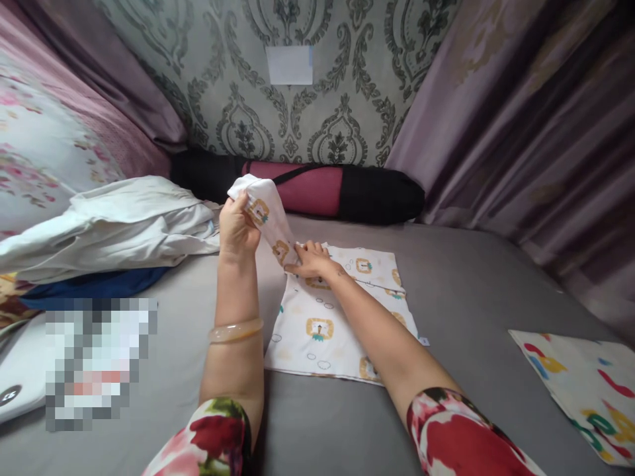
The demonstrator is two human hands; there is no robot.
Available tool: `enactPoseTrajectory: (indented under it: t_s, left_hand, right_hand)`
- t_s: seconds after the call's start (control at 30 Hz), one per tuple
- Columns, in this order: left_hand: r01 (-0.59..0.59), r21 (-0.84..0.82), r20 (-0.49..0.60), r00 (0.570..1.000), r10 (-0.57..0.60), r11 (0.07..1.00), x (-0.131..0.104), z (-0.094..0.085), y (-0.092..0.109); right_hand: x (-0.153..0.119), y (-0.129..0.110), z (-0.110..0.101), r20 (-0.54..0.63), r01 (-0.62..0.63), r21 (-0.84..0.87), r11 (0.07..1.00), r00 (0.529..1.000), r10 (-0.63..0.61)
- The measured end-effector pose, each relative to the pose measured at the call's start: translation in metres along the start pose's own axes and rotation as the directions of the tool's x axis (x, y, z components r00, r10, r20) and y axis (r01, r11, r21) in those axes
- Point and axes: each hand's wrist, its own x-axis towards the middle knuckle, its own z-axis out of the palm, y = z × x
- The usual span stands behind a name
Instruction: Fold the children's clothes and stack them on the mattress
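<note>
Roughly mid-width on the flat grey sheet (471, 297), well in from its far edge, lies a white fabric garment (292, 337) printed with square, tan-maned lion faces and small cloud outlines. Its near edge runs almost straight, a small white tag (423, 342) sticks out at its right side, and a layered edge crosses its upper right part. The far left portion rises off the sheet as a narrow, bent strip, its top end pinched between the left hand's (239, 228) thumb and fingers. The right hand (313, 259) presses at the base of that strip, fingers slightly bent and close together, the thumb toward the left. A broad stretch of grey sheet shows between the garment and the white folded cloth with multicoloured shapes (585, 390) near the right edge; a narrower stretch separates it from the heap of off-white fabric (133, 218) at left. Dark blue fabric (109, 285) shows under that heap, with a white item with a dark oval mark (30, 367) nearer the camera. Along the far edge, by the patterned wall, lies a long black and maroon cylindrical bag (307, 190).
</note>
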Motion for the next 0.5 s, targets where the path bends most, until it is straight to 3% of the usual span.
enactPoseTrajectory:
  t_s: [0.17,0.37,0.43,0.5]
  left_hand:
    - [-0.08,0.137,0.075,0.995,0.07,0.987,-0.009,0.009,0.0]
    - [-0.081,0.193,0.143,0.988,0.053,0.978,-0.014,0.017,-0.004]
    - [-0.064,0.192,0.164,0.986,0.032,0.979,-0.016,0.019,-0.006]
    - [-0.049,0.187,0.18,0.984,0.015,0.981,-0.019,0.021,-0.009]
  right_hand:
    - [0.01,-0.008,-0.01,0.071,-0.057,-0.039,0.998,0.996,0.06]
    - [0.02,-0.014,-0.019,0.18,-0.109,-0.021,0.994,0.977,0.111]
    - [0.023,-0.011,-0.018,0.164,-0.104,-0.002,0.995,0.981,0.103]
    - [0.024,-0.004,-0.017,0.044,-0.05,0.023,0.999,0.998,0.049]
